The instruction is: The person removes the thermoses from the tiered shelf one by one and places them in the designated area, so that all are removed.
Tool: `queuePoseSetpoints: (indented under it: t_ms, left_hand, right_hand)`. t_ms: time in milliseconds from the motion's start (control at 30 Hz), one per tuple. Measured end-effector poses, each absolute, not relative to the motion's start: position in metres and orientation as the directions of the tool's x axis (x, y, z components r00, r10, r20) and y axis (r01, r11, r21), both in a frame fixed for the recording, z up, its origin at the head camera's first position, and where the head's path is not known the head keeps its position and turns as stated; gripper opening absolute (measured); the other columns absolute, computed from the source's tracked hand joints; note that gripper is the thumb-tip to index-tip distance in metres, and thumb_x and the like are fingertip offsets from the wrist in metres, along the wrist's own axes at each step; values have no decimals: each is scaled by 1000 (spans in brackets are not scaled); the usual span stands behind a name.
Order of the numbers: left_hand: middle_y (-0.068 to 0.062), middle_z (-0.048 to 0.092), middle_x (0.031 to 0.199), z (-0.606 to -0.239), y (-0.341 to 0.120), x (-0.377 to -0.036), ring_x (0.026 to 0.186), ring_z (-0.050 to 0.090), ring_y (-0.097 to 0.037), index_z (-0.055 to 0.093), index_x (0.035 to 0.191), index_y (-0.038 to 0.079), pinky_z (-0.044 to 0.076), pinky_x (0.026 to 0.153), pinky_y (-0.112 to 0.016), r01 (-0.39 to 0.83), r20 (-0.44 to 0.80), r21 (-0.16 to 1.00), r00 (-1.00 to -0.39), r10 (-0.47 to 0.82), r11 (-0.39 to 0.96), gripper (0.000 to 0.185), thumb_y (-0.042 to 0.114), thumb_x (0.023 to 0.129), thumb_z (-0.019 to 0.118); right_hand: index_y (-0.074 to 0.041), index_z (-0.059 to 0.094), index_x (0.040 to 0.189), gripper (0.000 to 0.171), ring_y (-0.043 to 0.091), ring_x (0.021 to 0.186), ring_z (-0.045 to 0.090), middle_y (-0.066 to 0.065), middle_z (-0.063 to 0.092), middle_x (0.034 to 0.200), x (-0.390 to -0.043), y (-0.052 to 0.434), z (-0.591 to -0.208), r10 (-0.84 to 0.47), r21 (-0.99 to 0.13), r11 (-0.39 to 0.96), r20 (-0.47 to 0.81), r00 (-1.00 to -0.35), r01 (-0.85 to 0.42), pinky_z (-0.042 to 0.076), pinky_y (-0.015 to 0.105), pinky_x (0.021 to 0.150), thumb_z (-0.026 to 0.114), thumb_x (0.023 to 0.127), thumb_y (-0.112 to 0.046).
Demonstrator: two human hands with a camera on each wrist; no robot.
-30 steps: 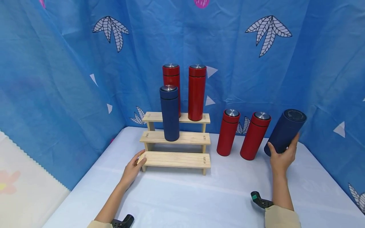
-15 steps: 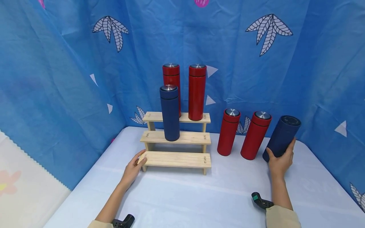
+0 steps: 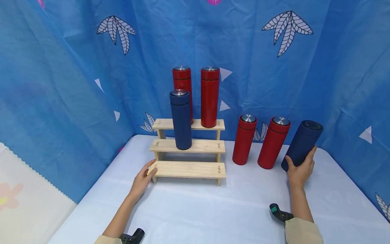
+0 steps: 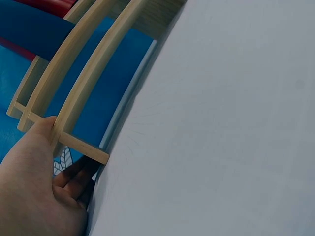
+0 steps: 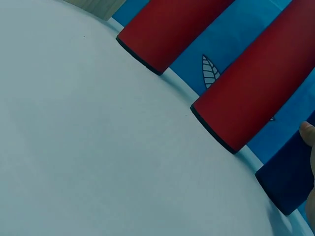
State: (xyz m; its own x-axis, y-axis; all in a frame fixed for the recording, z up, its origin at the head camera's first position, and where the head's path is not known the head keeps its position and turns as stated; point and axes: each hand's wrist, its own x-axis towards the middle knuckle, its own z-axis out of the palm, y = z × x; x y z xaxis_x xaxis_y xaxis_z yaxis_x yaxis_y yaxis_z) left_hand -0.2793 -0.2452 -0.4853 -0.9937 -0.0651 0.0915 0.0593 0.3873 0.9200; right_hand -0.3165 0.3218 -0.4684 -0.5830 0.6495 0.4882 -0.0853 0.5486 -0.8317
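My right hand point(image 3: 300, 171) grips the lower part of a dark blue flask point(image 3: 302, 145) that leans right, at the table's right side; the same flask point(image 5: 290, 172) shows in the right wrist view. My left hand point(image 3: 142, 179) holds the left end of the bottom step of a three-step wooden rack point(image 3: 189, 169), with the thumb on the board point(image 4: 74, 105). A second blue flask point(image 3: 181, 119) stands on the middle step. Two red flasks point(image 3: 210, 97) stand on the top step.
Two more red flasks point(image 3: 244, 139) point(image 3: 273, 142) stand on the white table point(image 3: 198, 213) between the rack and the held flask. Blue printed cloth point(image 3: 61, 84) hangs close behind and on both sides. The table's left edge drops to a pale floor point(image 3: 18, 203).
The blue flask in my right hand has come down and slightly left, its base now at the table. My left hand has stayed on the rack.
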Motion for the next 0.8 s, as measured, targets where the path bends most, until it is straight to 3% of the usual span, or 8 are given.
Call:
queuePoseSetpoints:
  t_ms: [467, 567, 800]
  left_hand:
    - [-10, 32, 146, -485, -245, -280, 131, 32, -30, 39, 140, 29, 23, 105, -51, 80, 105, 922, -993, -46, 379, 60, 53, 88, 53]
    - [-11, 30, 147, -475, -242, -274, 132, 30, -31, 39, 140, 26, 21, 106, -50, 62, 84, 929, -995, -45, 366, 57, 47, 90, 54]
    - [-12, 41, 141, -485, -246, -280, 127, 38, -29, 41, 139, 29, 25, 104, -50, 71, 101, 921, -993, -60, 383, 60, 54, 86, 55]
  right_hand:
    - [-34, 1, 148, 92, 27, 135, 23, 11, 25, 148, -318, 325, -467, 642, -847, 527, 451, -620, -70, 15, 45, 110, 66, 86, -17]
    - [-34, 2, 148, 92, 28, 135, 23, 11, 25, 148, -317, 325, -469, 646, -851, 520, 445, -620, -70, 15, 46, 109, 67, 86, -17]
    - [-34, 4, 149, 92, 28, 134, 24, 10, 26, 148, -316, 325, -469, 661, -853, 520, 439, -609, -51, 16, 49, 109, 68, 85, -18]
